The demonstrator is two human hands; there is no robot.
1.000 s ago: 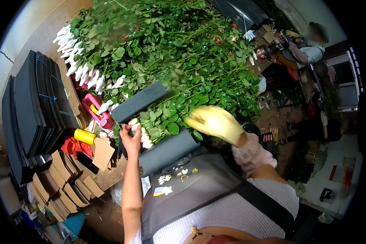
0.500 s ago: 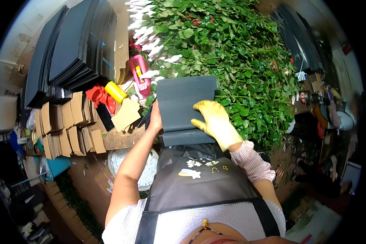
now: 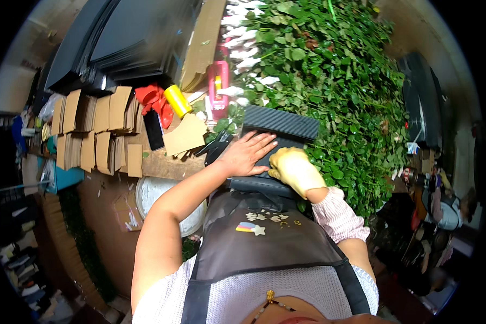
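Observation:
A dark grey ribbed corrugated sheet (image 3: 281, 123) lies in front of me at the table's near edge, its far flap raised in a fold and its near strip bent toward my apron. My bare left hand (image 3: 247, 155) rests flat on the middle of the sheet, fingers stretched out and slightly apart. Just to its right, my right hand (image 3: 294, 168) in a yellow rubber glove presses on the sheet with fingers curled in. What those fingers hold, if anything, is hidden. Dark scissors-like handles (image 3: 219, 144) poke out beside my left wrist.
Leafy green stems (image 3: 335, 97) with white-wrapped ends (image 3: 245, 40) cover the table's right side. Left of them are a pink tape dispenser (image 3: 218, 100), yellow roll (image 3: 177, 101), red balloon-like pieces (image 3: 154, 102), phone (image 3: 153, 130), cardboard pieces (image 3: 184, 135) and dark sheet stacks (image 3: 140, 40). A white tub (image 3: 151, 202) stands below.
My left hand has moved from the sheet's left edge onto its middle. The far part of the sheet is now folded up, and my right fingers have curled in. The view has shifted left.

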